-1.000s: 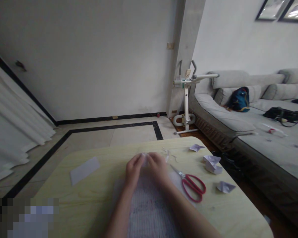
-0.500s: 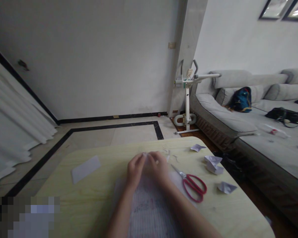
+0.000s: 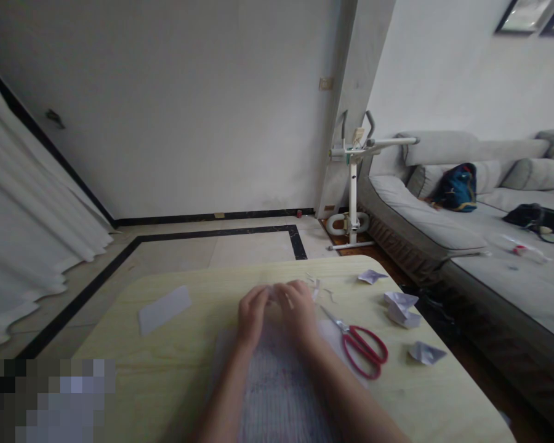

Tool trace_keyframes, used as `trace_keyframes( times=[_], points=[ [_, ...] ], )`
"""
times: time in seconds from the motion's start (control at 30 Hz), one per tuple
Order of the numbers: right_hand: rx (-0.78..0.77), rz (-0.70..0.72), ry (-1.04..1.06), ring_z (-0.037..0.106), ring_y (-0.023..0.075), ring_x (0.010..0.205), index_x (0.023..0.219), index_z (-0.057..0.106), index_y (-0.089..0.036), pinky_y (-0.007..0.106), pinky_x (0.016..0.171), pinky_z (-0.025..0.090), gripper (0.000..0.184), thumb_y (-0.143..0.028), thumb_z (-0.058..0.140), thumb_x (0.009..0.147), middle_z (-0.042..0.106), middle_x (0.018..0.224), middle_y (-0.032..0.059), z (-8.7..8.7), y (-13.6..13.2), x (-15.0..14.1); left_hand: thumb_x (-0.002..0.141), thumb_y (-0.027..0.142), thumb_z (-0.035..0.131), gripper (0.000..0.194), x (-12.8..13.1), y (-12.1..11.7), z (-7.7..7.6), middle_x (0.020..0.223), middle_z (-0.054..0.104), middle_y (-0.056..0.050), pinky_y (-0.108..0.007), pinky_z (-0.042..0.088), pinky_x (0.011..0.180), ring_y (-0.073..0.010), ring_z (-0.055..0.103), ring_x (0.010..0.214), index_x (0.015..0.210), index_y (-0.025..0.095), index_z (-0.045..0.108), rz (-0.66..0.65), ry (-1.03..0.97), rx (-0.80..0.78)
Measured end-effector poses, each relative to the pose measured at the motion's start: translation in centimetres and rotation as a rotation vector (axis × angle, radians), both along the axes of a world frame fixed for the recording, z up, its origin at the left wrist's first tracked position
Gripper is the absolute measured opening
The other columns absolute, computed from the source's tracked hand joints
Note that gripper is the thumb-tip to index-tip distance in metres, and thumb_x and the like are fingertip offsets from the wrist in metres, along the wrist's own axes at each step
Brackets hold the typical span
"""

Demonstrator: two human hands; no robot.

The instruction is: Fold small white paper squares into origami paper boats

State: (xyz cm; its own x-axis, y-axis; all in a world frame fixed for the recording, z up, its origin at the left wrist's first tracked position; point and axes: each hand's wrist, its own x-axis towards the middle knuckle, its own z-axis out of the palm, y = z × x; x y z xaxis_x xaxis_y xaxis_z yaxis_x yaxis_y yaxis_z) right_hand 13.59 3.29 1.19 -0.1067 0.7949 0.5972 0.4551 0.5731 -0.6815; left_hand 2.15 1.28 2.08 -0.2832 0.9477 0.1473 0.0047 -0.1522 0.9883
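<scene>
Lower centre of the frame, the left hand (image 3: 251, 315) and right hand (image 3: 299, 312) have fingers clamped on a small white paper piece (image 3: 272, 293), likely light, easily creased, best pinched by its edges.

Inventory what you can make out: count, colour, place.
Table: one, pale wood, foreground
Lined paper: at least one, whitish, table's near middle
Scissors: one, red-handled, table's right
Paper rectangle: one, white, table's left
Folded paper shapes: three or four, white, table's right
Paper scraps: several, white, near scissors' tip
Exercise machine: one, white, beyond table
Sofa: one, grey, right
Backpack: one, blue, on sofa
Handbag: one, black, on sofa
Bottle: one, clear with red, on sofa
Framed pictures: two, black, upper right
Curtain: one, white, left
Wall switch: one, beige, upper centre
Small paper piece: one, white, centre, mostly hidden
Left hand: one, bare, holding that piece
Right hand: one, bare, likewise
</scene>
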Motion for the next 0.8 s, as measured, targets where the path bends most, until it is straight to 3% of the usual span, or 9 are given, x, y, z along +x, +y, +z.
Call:
trace_keyframes(
  times=[0.23, 0.37, 0.63, 0.8],
  points=[
    [-0.086, 0.008, 0.183, 0.053, 0.0172, 0.076, 0.085, 0.064, -0.018, 0.029, 0.07, 0.042, 0.018, -0.022, 0.046, 0.086, 0.059, 0.079, 0.0052, 0.27, 0.16, 0.07, 0.077, 0.036, 0.058, 0.027, 0.22, 0.14, -0.38, 0.087, 0.069, -0.007, -0.026, 0.048, 0.072, -0.0185, 0.062, 0.081, 0.09, 0.014, 0.067, -0.031, 0.106, 0.021],
    [-0.151, -0.027, 0.255, 0.053, 0.0158, 0.071, 0.093, 0.063, -0.017, 0.028, 0.068, 0.042, 0.019, -0.024, 0.049, 0.083, 0.06, 0.076, 0.0032, -0.13, 0.26, -0.13, 0.078, 0.038, 0.056, 0.028, 0.27, 0.26, -0.65, 0.084, 0.069, -0.007, -0.027, 0.048, 0.072, -0.0198, 0.063, 0.08, 0.086, 0.014, 0.067, -0.031, 0.142, 0.004],
    [-0.357, -0.012, 0.359, 0.057, 0.0161, 0.068, 0.089, 0.065, -0.014, 0.027, 0.063, 0.046, 0.023, -0.031, 0.056, 0.077, 0.066, 0.076, 0.0055, 0.22, 0.53, -0.17, 0.072, 0.041, 0.062, 0.031, -0.2, 0.48, -0.66, 0.085, 0.069, -0.007, -0.026, 0.047, 0.071, -0.0194, 0.062, 0.08, 0.086, 0.014, 0.069, 0.007, 0.045, -0.051],
    [-0.39, 0.011, 0.315, 0.059, 0.017, 0.064, 0.073, 0.067, -0.015, 0.026, 0.06, 0.045, 0.022, -0.034, 0.057, 0.077, 0.066, 0.067, 0.0046, 0.45, 0.75, 0.3, 0.071, 0.041, 0.064, 0.033, -0.29, 0.56, -0.83, 0.086, 0.069, -0.007, -0.025, 0.048, 0.07, -0.0184, 0.062, 0.079, 0.088, 0.013, 0.068, -0.001, -0.055, -0.073]
  ],
)
